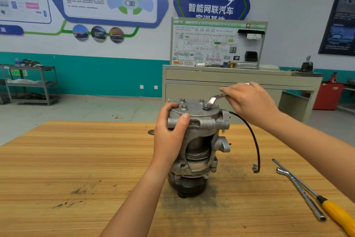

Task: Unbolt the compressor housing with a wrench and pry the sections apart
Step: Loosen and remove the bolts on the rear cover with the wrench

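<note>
Right hand (251, 102) is closed round the far end of the wrench (215, 99), fingers curled over the handle. The wrench's ring end sits on the bolt (206, 105) at about three o'clock on the top cover. Left hand (171, 129) clasps the compressor (197, 152) from its nine o'clock side, thumb across a front lug and fingers hooked over the cover's rim.

The compressor stands on end at the middle of the wooden table (76, 160), with its black pulley (186, 185) down. It looks like cast metal, heavy and stiff. Being tall on a narrow round base, it could tip or spin under a hard pull, so a high grip on the lugs seems soundest.

Three other bolts (184, 107) sit in the cover between nine and twelve o'clock. A black cable (253, 137) loops from the body's three o'clock side down to the table, below the right forearm, and might snag. At four o'clock lie a yellow-handled screwdriver (334, 211) and a bent steel bar (301, 192), side by side and handy for prying. A grey cabinet (211, 87) stands at twelve o'clock, well apart.
</note>
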Available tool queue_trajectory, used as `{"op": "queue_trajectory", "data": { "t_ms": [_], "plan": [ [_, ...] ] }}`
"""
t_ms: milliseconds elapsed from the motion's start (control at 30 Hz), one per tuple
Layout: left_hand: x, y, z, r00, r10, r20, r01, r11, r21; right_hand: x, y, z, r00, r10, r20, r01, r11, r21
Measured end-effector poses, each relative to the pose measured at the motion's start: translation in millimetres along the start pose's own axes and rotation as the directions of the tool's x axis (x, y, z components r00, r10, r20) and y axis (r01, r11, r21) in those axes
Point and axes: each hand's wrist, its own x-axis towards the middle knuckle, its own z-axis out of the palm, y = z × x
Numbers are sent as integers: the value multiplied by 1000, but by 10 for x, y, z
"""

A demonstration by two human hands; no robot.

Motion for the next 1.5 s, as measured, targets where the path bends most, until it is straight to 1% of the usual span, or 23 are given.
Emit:
{"op": "queue_trajectory", "data": {
  "t_ms": [133, 233, 267, 300, 367, 433, 467, 533, 600, 633, 667, 700, 800, 933, 1033, 1133, 1167, 1233, 1267, 1300, 1367, 1433, 1500],
  "plan": [
    [11, 7, -5, 1000, -5, 4, 5, 1000, 29, 403, -92, 162, 995, -76, 72, 67, 991, 117],
    [5, 14, -11, 1000, -11, 4, 11, 1000, 28, 478, -91, 231, 987, -130, 94, 124, 990, 66],
    [5, 13, -10, 1000, -15, 7, 15, 999, 30, 454, -71, 239, 993, -99, 58, 97, 994, 49],
    [1, 10, -12, 1000, -18, 11, 18, 999, 34, 416, -51, 226, 1000, -19, 9, 18, 997, 71],
    [-1, 6, -15, 1000, -18, 14, 18, 999, 39, 351, 5, 133, 973, 220, -64, -197, 945, 259],
    [-1, 6, -9, 1000, -13, 7, 13, 999, 34, 282, 71, -62, 940, 323, -110, -244, 862, 443],
    [0, 6, -4, 1000, -14, 5, 14, 1000, 27, 230, 75, -196, 946, 298, -125, -217, 873, 437],
    [-3, 5, 4, 1000, -23, 4, 23, 1000, 12, 95, 26, -485, 978, 180, -104, -143, 946, 289],
    [-6, 9, 7, 1000, -21, 2, 21, 1000, 8, -61, -97, -732, 992, 103, 68, -107, 993, 53],
    [-7, 12, 7, 1000, -18, -1, 18, 1000, 5, -126, -159, -815, 979, 102, 177, -92, 994, -65],
    [-8, 11, 8, 1000, -16, -3, 16, 1000, 2, -169, -207, -862, 961, 113, 253, -75, 985, -155],
    [-10, 14, 9, 1000, -17, -3, 17, 1000, -1, -187, -247, -889, 953, 121, 277, -65, 978, -201],
    [-13, 17, 10, 1000, -25, 1, 25, 1000, 5, -140, -326, -870, 953, 135, 272, -61, 962, -265],
    [-9, 1, 4, 1000, -22, 1, 22, 1000, 4, -49, -353, -794, 922, 174, 346, -64, 950, -306],
    [-9, 7, 6, 1000, -22, 0, 22, 1000, -3, -105, -408, -810, 909, 124, 397, 27, 935, -353],
    [-14, 8, 10, 1000, -15, -7, 15, 1000, -10, -285, -470, -732, 934, 105, 341, 36, 923, -382],
    [-18, 12, 11, 1000, -6, -10, 6, 1000, -8, -334, -449, -709, 952, 101, 289, 11, 932, -363],
    [-17, 13, 12, 1000, 9, -19, -9, 1000, -5, -395, -293, -607, 995, 23, 93, -2, 976, -218],
    [-7, 4, 10, 1000, 11, -20, -11, 1000, -5, -400, -197, -522, 1000, -22, 18, 24, 988, -155],
    [-2, -9, 3, 1000, 9, -21, -9, 1000, -2, -388, -113, -429, 999, -50, -7, 49, 993, -103],
    [13, -36, -12, 1000, 10, -26, -10, 1000, 18, -251, 5, -233, 1000, -19, 21, 19, 1000, 15],
    [27, -54, -23, 1000, 11, -23, -11, 1000, 22, 17, 31, -61, 998, 4, 70, -9, 998, 69],
    [36, -62, -22, 1000, 14, -17, -14, 1000, 24, 335, 43, 73, 986, -90, 142, 78, 993, 92]
  ]
}}
